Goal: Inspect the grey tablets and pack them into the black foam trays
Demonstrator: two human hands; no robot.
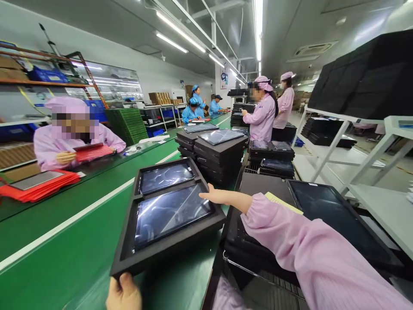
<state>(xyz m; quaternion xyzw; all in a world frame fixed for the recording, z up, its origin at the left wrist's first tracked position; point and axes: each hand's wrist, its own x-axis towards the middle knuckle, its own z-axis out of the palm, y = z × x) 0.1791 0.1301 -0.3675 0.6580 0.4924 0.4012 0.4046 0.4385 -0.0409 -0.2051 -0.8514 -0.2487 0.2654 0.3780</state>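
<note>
A black foam tray (176,244) sits tilted over the green conveyor belt. Two glossy dark tablet screens lie in its compartments, a rear screen (166,176) and a larger-looking front screen (172,213). At the near left corner, my left hand (124,293) grips the tray with the thumb over its rim. My right hand (215,195) holds the tray's right edge, its fingers reaching over the rim near the front screen. The undersides of the tray and the gripping fingers below it are hidden.
Stacked black trays (219,155) stand beyond on the green belt (80,241). To my right, a large dark screen (332,215) and a yellow paper (284,203) lie on more trays. A co-worker (77,133) sits across the belt near red sleeves (41,187). A white rack (364,172) stands right.
</note>
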